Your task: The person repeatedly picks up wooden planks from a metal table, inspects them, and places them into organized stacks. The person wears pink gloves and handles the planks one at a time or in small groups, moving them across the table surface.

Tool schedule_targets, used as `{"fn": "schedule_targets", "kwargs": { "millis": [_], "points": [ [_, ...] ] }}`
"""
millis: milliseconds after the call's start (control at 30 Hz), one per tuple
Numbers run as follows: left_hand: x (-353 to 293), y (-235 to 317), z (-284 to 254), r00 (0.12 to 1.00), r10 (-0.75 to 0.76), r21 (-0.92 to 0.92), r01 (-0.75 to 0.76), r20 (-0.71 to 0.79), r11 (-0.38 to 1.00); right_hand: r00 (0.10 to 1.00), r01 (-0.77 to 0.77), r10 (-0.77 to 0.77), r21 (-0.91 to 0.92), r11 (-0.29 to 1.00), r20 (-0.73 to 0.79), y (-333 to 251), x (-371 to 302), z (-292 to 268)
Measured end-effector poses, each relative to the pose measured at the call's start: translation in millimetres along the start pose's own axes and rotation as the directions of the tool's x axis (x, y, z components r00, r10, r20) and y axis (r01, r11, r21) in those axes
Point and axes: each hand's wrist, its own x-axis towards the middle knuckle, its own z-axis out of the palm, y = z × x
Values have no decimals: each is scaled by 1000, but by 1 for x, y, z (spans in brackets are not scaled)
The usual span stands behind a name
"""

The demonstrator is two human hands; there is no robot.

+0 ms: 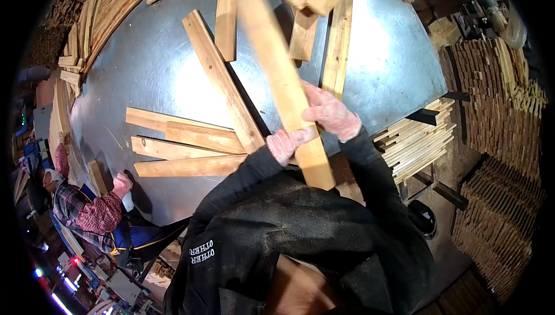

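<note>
A long pale wooden board (281, 86) slants across the metal table in front of me, its near end close to my chest and its far end blurred. Gripping its left edge near the lower end is my left hand (286, 144), in a pink-and-white knit glove. My right hand (332, 112), gloved alike, is closed round the right edge a little farther up. Just left of the held board lies another long board (222, 81) on the table. Several shorter boards (191, 167) lie side by side near my left forearm.
More boards (338, 49) rest on the metal table (399, 66) at the far side, some crossed. Slats (419, 139) are stacked beside the table at right, with tall wood stacks (494, 112) beyond. A co-worker in pink gloves (104, 211) stands at the left edge.
</note>
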Motion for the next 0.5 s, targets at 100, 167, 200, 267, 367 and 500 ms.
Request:
{"fn": "schedule_targets", "kwargs": {
  "millis": [100, 167, 200, 267, 367, 500],
  "points": [
    [9, -14, -1, 951, -158, -580, -28, -267, 814, 930, -347, 285, -292, 892, -233, -48, 46, 13],
    [10, 12, -21, 959, -15, -568, -154, -282, 808, 827, -170, -145, -488, 856, -544, -39, 98, -41],
    [9, 19, -32, 906, -109, -492, -119, -409, 863, 700, -196, -294, -571, 797, -651, -41, 126, -66],
    [10, 24, -55, 830, -148, -407, -102, -537, 908, 440, -496, -389, -580, 646, -809, -63, 195, -87],
    [5, 37, -73, 858, -196, -427, -29, -474, 904, 227, -812, -270, -335, 478, -936, -83, 240, -68],
    [-6, 16, -72, 914, -231, -641, -41, -334, 766, 266, -698, -99, -263, 666, -959, -85, 208, -63]
  ]
}}
